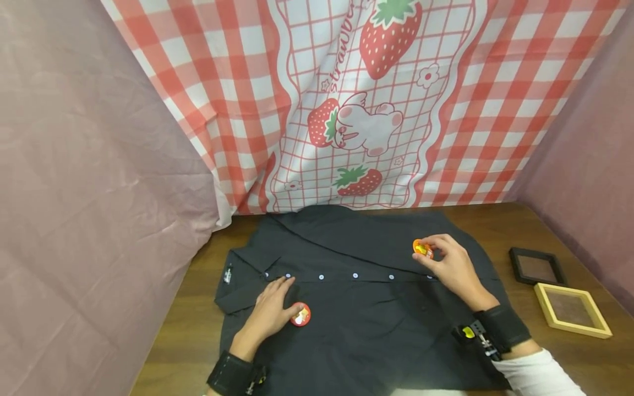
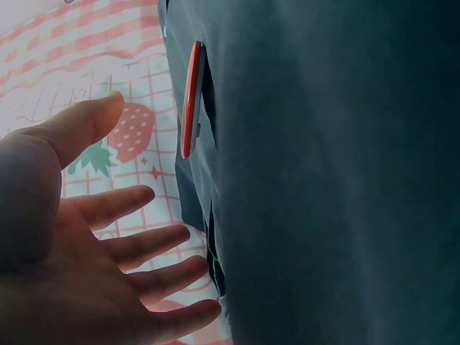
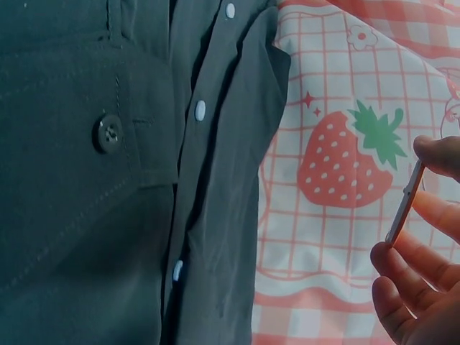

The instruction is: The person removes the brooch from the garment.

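Note:
A dark button-up shirt (image 1: pixel 346 324) lies spread on the wooden table, collar toward the left, with a row of pale buttons across it. On its chest sits a round red pin badge (image 1: pixel 301 318), seen edge-on in the left wrist view. My left hand (image 1: pixel 269 309) hovers over the shirt beside that badge, fingers spread and relaxed, holding nothing. Over the shirt's right part my right hand (image 1: pixel 454 270) pinches a round orange badge (image 1: pixel 422 250) between thumb and fingers. The right wrist view shows this badge (image 3: pixel 405 205) edge-on, raised off the cloth.
At the table's right side lie a black frame (image 1: pixel 517 267) and a light wooden frame (image 1: pixel 545 302), close together. A strawberry-print cloth (image 1: pixel 366 126) hangs along the back edge. Pink cloth (image 1: pixel 99 192) hangs at the left, with more at the right.

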Motion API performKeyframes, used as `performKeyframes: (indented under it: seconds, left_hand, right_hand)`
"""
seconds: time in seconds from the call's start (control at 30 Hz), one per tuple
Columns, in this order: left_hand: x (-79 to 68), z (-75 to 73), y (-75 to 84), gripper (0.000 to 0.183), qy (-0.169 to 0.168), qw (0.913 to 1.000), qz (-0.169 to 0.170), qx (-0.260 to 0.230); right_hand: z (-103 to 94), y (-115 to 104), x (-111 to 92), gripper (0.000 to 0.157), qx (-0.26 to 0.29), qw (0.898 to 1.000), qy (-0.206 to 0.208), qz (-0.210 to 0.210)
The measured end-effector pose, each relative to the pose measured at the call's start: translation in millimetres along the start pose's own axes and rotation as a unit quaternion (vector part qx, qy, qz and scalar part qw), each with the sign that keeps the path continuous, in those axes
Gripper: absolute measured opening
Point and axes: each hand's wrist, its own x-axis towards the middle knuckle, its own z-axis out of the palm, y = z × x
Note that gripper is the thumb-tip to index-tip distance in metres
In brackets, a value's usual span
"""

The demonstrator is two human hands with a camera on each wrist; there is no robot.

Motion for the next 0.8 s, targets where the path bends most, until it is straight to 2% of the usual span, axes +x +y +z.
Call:
performKeyframes:
  seconds: [0.27,0.4,0.57,0.8]
  left_hand:
    - [-0.6,0.6,1.1,0.065,-0.001,1.0,-0.004,0.004]
    - [2.9,-0.1,2.4,0.064,0.006,0.9999,0.008,0.005]
    - [1.9,0.4,1.7,0.064,-0.003,1.0,-0.001,0.006]
    - [0.9,3.1,1.6,0.064,-0.006,1.0,-0.003,-0.002]
  right_hand:
    - [-11.3,7,-1,0.033,-0.005,1.0,0.005,0.004]
    - [-17.4,12,3,0.033,-0.007,1.0,0.023,0.003]
    - [-21.0,19,2,0.033,-0.013,0.999,0.049,0.004]
    - [-28.3,26,-1,0.033,-0.013,0.998,0.057,0.018]
